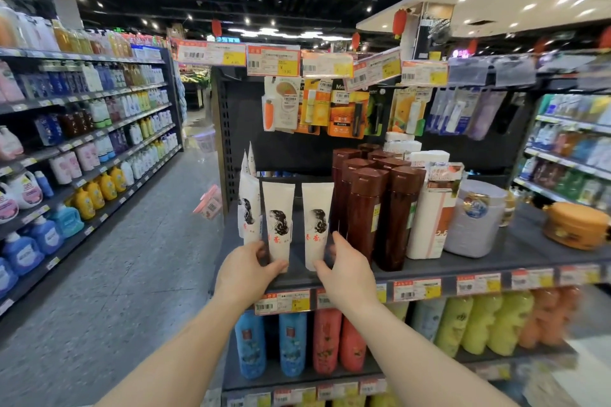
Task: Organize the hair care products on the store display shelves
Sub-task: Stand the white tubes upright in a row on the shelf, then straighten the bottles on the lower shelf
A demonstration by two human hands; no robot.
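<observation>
Aisle: I'm looking down a store aisle, floor (109,274) grey, long shelving (82,102) on my left packed w/ bottles and jugs.
Display unit: end-cap shelf (479,261) right in front of me, dark deck, price tags (416,289) along its front edge.
Hanging row: carded small items (344,112) on pegs above the deck, more tags over them.
Lower tier: blue bottles (271,344), red bottles (340,340), then yellow-green bottles (479,324) to the right; far right is blurred.
Brown bottles: cluster (373,208) upright mid-deck, just right of the white tubes.
White packs: tall white/orange pack (429,218) beside the brown ones, then a grey round tub (476,218), orange container (575,225) further right.
White tubes: hair-care tubes w/ a black hair drawing, standing cap-down at the deck's left front. Left tube (277,225) and right tube (317,221) stand side by side w/ a gap between; more of the same (248,205) behind on the left.
Left hand: (248,264) thumb and fingers curled round the left tube's lower end, gripping it.
Right hand: (347,268) thumb and fingers pinch the right tube's lower end, gripping it.
Arms: both bare forearms reach up from the bottom edge.
</observation>
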